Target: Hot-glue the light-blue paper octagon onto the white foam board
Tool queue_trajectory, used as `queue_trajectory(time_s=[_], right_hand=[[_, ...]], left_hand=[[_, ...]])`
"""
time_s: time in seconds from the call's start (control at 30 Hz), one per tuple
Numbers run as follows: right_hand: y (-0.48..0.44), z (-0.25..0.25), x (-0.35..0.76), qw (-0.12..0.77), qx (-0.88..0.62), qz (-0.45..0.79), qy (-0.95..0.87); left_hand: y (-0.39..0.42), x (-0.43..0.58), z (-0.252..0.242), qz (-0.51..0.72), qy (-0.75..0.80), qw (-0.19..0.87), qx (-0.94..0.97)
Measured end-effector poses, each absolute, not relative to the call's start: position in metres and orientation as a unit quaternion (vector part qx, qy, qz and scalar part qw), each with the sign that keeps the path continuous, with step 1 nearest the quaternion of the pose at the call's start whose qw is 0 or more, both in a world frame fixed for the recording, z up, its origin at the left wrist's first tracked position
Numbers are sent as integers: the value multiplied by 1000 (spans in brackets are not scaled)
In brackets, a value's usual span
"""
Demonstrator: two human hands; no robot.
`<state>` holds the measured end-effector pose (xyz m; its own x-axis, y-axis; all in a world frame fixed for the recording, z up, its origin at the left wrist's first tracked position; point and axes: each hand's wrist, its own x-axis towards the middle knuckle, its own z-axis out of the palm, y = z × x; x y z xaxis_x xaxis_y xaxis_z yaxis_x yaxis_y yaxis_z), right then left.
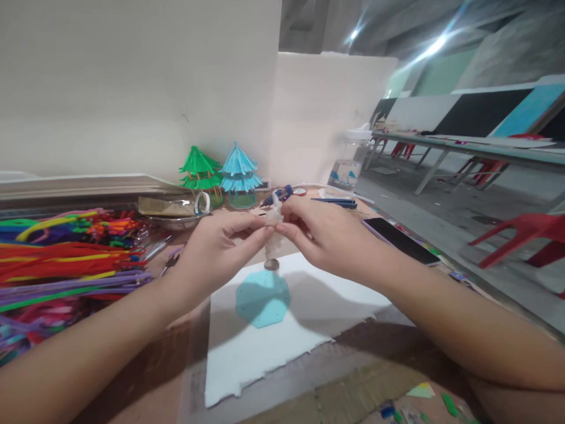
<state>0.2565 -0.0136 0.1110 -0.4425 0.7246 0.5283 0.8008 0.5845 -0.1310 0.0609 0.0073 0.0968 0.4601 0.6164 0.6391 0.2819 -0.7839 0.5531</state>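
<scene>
My left hand point(223, 247) and my right hand point(320, 229) meet in the middle of the head view, above a white sheet. Thumb and fingers of both are pinched on a small, crumpled, whitish translucent piece point(274, 217), too blurred to name. A pale strip seems to hang below it, ending near a small round greyish disc point(271, 265); I cannot tell whether they are joined. Under the hands, a light blue octagon point(263, 299) with small holes near its edge lies on the white sheet point(309, 330), which has a ragged front edge.
Bundles of coloured pipe cleaners point(57, 259) fill the left side. Behind stand a green tiered model point(198, 168), a blue one point(239, 168) and a water bottle point(348, 162). A phone point(399, 240) lies at right; scraps point(421, 390) lie at front right.
</scene>
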Motion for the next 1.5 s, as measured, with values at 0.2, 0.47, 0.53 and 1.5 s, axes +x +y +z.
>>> queue_trajectory(time_s=[0.2,0.47,0.53,1.5], right_hand=[[-15,118,260,244,-443,-21,-862],[-12,123,266,250,-399,69,-880],[-11,122,267,261,-395,74,-878],[16,123,284,279,-455,371,-760]], left_hand=[[8,63,97,436,251,175,847],[7,62,100,409,265,171,857],[7,63,101,408,271,196,849],[46,46,102,293,309,415,804]])
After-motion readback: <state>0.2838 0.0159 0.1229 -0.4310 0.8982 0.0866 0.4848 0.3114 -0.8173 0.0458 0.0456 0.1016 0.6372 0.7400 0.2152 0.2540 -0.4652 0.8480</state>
